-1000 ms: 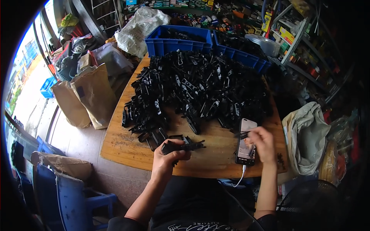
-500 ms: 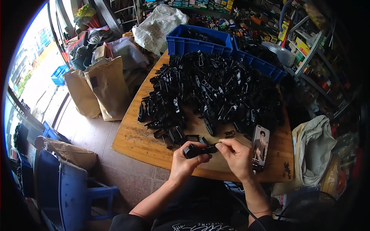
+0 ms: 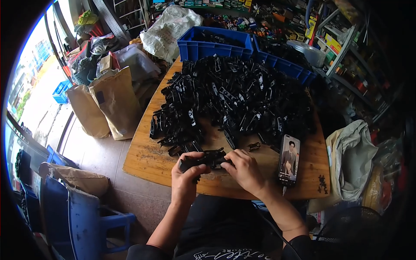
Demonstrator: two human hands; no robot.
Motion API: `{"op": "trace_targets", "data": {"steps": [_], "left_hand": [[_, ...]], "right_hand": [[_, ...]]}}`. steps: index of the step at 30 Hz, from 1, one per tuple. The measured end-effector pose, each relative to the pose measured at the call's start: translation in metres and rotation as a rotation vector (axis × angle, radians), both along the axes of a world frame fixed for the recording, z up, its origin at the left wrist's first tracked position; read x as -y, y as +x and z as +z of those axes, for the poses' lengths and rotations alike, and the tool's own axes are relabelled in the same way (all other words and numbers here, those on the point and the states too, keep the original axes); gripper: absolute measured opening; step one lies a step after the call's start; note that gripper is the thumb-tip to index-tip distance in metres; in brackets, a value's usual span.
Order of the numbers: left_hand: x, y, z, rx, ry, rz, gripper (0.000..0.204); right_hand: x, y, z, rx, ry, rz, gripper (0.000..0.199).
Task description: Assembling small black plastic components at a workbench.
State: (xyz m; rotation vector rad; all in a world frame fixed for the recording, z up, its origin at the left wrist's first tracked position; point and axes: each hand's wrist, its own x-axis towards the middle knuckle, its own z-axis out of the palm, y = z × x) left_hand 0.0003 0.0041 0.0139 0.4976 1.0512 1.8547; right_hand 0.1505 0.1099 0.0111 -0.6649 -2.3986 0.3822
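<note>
Near the table's front edge, my left hand is closed around a black plastic part, thumb and fingers gripping its left end. My right hand pinches the right end of that part, and its fingers cover some of it. The exact kind of part cannot be made out. Just beyond both hands spreads a large heap of similar black plastic parts. One small black frame-like piece lies apart from the heap, beyond my right hand.
A phone showing a person lies right of my hands on the wooden table. Tiny black pieces sit by the right edge. Two blue crates stand at the back. Paper sacks and a blue stool are left.
Both hands have moved a little left with the black plastic part. It now lies more level between them, and my right hand has turned, knuckles up, over its right end.
</note>
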Motion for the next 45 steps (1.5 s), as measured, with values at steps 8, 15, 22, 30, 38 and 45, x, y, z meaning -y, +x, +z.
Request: {"op": "trace_targets", "data": {"steps": [8, 15, 22, 30, 38, 45], "left_hand": [[0.003, -0.001, -0.008, 0.049, -0.036, -0.057, 0.034], [-0.002, 0.019, 0.002, 0.041, -0.094, -0.258, 0.031], [0.0, 0.025, 0.006, 0.012, -0.093, -0.311, 0.031], [0.01, 0.032, -0.006, -0.094, -0.098, -0.215, 0.031], [0.007, 0.024, -0.014, 0.346, -0.021, -0.274, 0.03], [-0.005, 0.001, -0.004, 0.659, 0.036, -0.283, 0.024]], "right_hand": [[0.01, 0.025, 0.035, -0.2, -0.755, 0.009, 0.047], [0.02, 0.035, 0.027, -0.362, -0.371, 0.171, 0.035], [0.021, 0.036, 0.032, -0.285, -0.269, 0.186, 0.033], [0.031, 0.033, 0.028, -0.165, -0.057, 0.153, 0.033], [0.04, 0.033, 0.011, -0.343, -0.974, 0.164, 0.029], [-0.04, 0.039, 0.022, 0.241, 0.094, -0.206, 0.024]]}}
